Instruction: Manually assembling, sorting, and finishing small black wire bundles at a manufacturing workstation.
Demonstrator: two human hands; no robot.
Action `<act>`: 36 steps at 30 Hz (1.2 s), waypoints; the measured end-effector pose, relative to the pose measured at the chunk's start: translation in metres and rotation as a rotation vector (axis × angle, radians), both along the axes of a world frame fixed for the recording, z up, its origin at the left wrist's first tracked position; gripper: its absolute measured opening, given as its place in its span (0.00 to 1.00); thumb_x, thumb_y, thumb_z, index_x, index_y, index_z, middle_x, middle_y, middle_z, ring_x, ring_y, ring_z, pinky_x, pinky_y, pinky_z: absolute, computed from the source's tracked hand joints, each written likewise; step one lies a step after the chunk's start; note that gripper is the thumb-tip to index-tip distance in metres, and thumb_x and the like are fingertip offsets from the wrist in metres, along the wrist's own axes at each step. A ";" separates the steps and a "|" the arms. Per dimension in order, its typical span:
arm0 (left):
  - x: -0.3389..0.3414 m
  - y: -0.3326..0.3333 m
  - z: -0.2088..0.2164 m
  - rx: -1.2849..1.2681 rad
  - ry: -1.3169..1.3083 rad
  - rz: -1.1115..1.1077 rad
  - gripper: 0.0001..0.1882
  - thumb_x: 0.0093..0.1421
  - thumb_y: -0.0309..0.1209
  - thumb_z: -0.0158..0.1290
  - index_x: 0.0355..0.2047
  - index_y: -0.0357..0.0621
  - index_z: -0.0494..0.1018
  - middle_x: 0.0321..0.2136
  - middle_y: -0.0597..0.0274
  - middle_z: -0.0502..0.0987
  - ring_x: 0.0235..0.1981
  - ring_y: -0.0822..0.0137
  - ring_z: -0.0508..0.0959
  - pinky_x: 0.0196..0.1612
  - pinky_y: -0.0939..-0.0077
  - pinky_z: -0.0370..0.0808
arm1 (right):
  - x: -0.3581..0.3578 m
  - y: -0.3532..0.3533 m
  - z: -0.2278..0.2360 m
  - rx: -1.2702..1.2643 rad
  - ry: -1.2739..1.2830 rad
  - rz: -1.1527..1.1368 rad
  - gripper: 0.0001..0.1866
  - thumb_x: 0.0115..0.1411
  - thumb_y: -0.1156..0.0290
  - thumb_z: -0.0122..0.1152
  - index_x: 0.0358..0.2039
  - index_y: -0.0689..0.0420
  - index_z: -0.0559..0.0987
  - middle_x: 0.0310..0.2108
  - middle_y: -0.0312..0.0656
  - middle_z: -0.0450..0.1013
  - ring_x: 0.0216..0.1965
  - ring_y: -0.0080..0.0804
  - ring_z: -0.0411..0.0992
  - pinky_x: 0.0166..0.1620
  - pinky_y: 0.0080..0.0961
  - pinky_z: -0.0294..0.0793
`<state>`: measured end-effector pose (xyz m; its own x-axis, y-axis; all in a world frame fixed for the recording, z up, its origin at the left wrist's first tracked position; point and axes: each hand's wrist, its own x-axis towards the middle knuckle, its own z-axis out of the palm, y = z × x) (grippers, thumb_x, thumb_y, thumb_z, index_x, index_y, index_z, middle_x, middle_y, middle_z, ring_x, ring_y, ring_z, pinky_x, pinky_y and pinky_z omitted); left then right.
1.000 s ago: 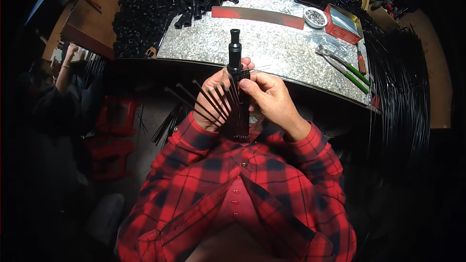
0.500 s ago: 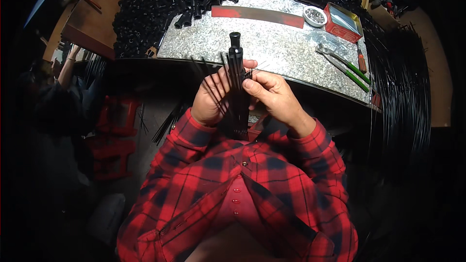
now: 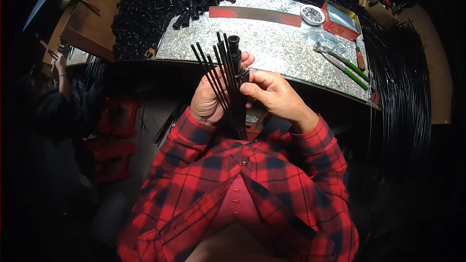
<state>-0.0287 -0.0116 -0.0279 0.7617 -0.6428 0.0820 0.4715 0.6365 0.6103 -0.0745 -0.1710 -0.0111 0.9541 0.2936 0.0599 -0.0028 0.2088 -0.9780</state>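
We have the black tube held upright in front of the chest, above the near edge of the desk. The left hand is wrapped closed around its lower part, and a fan of thin black rods rises out of that same grip beside the tube. The right hand is closed too, fingertips pinching at the tube's mid-height, where a small pale ring seems to sit; we cannot tell exactly what it is.

Handling, as we judge it: the tube looks rigid and light, likely plastic, smooth enough to slip if held only at the tip. The rods look thin and springy; they splay apart at their free ends, so they would bend or scatter if taken high up. We would hold low, near where the rods gather against the tube, with the whole palm.

On the desk beyond: a heap of black tubular parts, a red flat strip, a small round dish, a red tin, green-handled pliers.
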 end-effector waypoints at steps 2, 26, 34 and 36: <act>-0.001 0.000 0.001 -0.021 -0.042 -0.011 0.24 0.58 0.31 0.52 0.53 0.34 0.62 0.55 0.51 0.63 0.56 0.58 0.64 0.48 0.67 0.74 | 0.000 -0.001 0.000 0.014 0.013 0.026 0.10 0.60 0.67 0.54 0.29 0.61 0.75 0.21 0.31 0.69 0.22 0.15 0.66 0.26 0.14 0.66; -0.003 0.022 0.016 0.101 -0.138 0.436 0.20 0.58 0.35 0.53 0.46 0.35 0.68 0.42 0.58 0.74 0.44 0.67 0.73 0.47 0.74 0.70 | 0.020 0.042 0.013 -0.413 -0.613 -0.332 0.06 0.55 0.76 0.55 0.26 0.67 0.71 0.23 0.47 0.66 0.25 0.40 0.66 0.30 0.29 0.66; 0.003 0.048 0.030 0.491 -0.460 0.580 0.12 0.53 0.21 0.57 0.39 0.36 0.72 0.34 0.65 0.76 0.33 0.76 0.75 0.38 0.84 0.72 | 0.030 0.058 0.008 -0.409 -0.642 -0.301 0.08 0.53 0.78 0.56 0.22 0.66 0.68 0.21 0.47 0.61 0.22 0.43 0.63 0.27 0.31 0.63; 0.006 0.051 0.031 0.532 -0.464 0.571 0.11 0.53 0.19 0.56 0.38 0.37 0.73 0.33 0.65 0.76 0.32 0.77 0.75 0.38 0.85 0.72 | 0.029 0.059 0.007 -0.417 -0.618 -0.283 0.08 0.53 0.78 0.56 0.22 0.66 0.67 0.21 0.47 0.61 0.22 0.43 0.62 0.27 0.31 0.63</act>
